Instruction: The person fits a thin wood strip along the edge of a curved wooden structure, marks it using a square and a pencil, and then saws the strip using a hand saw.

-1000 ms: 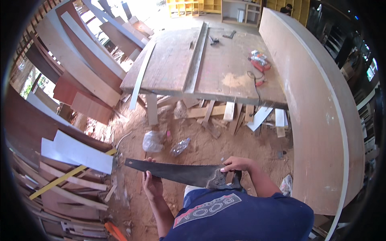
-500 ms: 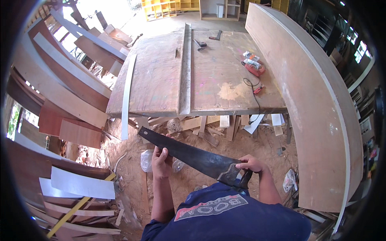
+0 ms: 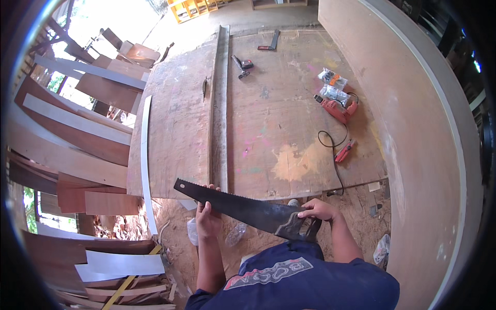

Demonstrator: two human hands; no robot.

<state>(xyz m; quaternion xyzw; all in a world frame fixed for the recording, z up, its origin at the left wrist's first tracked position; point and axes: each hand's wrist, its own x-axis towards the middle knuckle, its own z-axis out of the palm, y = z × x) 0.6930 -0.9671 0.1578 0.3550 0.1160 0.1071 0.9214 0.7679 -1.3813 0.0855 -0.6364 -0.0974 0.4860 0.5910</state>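
Observation:
A hand saw (image 3: 248, 211) with a dark, worn blade lies across in front of my body, its toothed edge facing away from me. My left hand (image 3: 208, 217) pinches the blade near its narrow tip, thumb on the near face and fingertips showing past the teeth. At the wide end, my right hand (image 3: 316, 211) grips the saw beside its dark handle; part of the fingers is hidden. Beyond the saw stands a wooden worktable (image 3: 279, 119), and a long metal straightedge (image 3: 221, 113) runs away from me along its top.
On the table lie a cordless drill (image 3: 241, 64), a try square (image 3: 270, 42), a red corded power tool (image 3: 338, 109), plastic packets (image 3: 333, 85) and a red cutter (image 3: 344, 151). A white strip (image 3: 146, 150) overhangs the left edge. A tall wooden panel (image 3: 413, 129) borders the right; boards (image 3: 72, 150) lean left.
The worktable and its tools now appear nearer and larger, with the table's front edge close behind the saw. Both hands keep their hold on the saw.

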